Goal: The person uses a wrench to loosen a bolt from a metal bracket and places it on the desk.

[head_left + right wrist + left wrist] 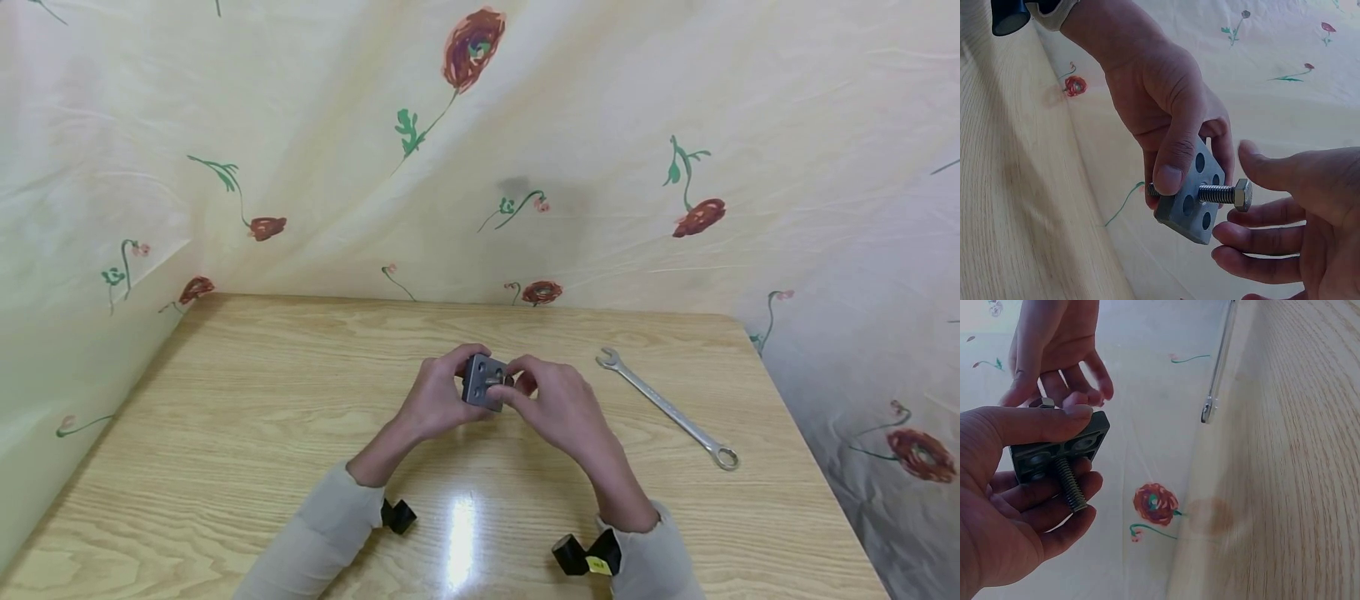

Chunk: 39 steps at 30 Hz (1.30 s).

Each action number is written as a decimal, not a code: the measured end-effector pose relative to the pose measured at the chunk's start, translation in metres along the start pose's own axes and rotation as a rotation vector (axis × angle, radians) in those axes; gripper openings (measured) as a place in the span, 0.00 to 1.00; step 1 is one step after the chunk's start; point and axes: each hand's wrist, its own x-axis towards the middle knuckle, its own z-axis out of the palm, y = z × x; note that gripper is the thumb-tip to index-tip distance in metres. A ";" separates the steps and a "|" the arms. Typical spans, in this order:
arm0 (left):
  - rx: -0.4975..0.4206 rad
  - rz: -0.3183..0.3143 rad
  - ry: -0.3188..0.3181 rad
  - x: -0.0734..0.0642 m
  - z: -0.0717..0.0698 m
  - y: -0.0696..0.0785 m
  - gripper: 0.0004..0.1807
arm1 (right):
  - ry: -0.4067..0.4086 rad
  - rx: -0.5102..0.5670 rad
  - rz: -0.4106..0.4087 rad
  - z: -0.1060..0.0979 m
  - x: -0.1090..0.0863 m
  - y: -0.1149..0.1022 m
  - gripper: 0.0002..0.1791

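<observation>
Left hand (437,398) gripping a metal block (478,380) above the tabletop (255,433), bolt (1217,194) through it, its hex end toward three o'clock, right hand (558,404) loosely parted around that end, wrench (667,407) beyond at three o'clock

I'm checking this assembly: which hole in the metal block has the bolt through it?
The central hole: the bolt passes through it, whereas the four holes around it, nearer the corners of the block, have no bolt.

hex bolt (1217,194) through gray holed block (1196,220), head standing clear
</observation>
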 end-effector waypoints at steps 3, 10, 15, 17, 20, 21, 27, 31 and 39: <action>-0.002 -0.009 -0.002 0.000 0.000 0.000 0.39 | 0.008 -0.010 0.024 0.002 0.001 -0.001 0.17; 0.010 -0.004 -0.001 0.000 0.000 0.000 0.39 | 0.061 -0.004 -0.045 0.004 0.000 -0.002 0.11; 0.016 0.002 -0.002 0.000 0.000 -0.001 0.39 | 0.111 -0.010 -0.126 0.003 -0.001 -0.002 0.10; 0.012 0.006 -0.004 0.000 0.000 -0.001 0.39 | 0.131 -0.018 -0.154 0.004 -0.001 -0.001 0.09; 0.006 0.012 -0.011 0.000 0.000 -0.001 0.39 | 0.157 -0.014 -0.198 0.005 -0.002 -0.001 0.10; 0.004 0.013 -0.013 0.000 0.000 -0.001 0.39 | 0.162 -0.012 -0.216 0.005 -0.001 0.000 0.11; 0.011 0.017 -0.016 0.000 0.001 -0.002 0.39 | 0.126 0.001 -0.267 0.004 -0.002 -0.001 0.15; 0.015 0.012 -0.018 0.000 -0.001 -0.002 0.39 | 0.058 0.000 -0.212 0.001 -0.003 0.000 0.26; 0.021 0.006 -0.007 0.000 -0.001 -0.001 0.37 | 0.002 0.016 0.002 -0.001 0.000 -0.001 0.23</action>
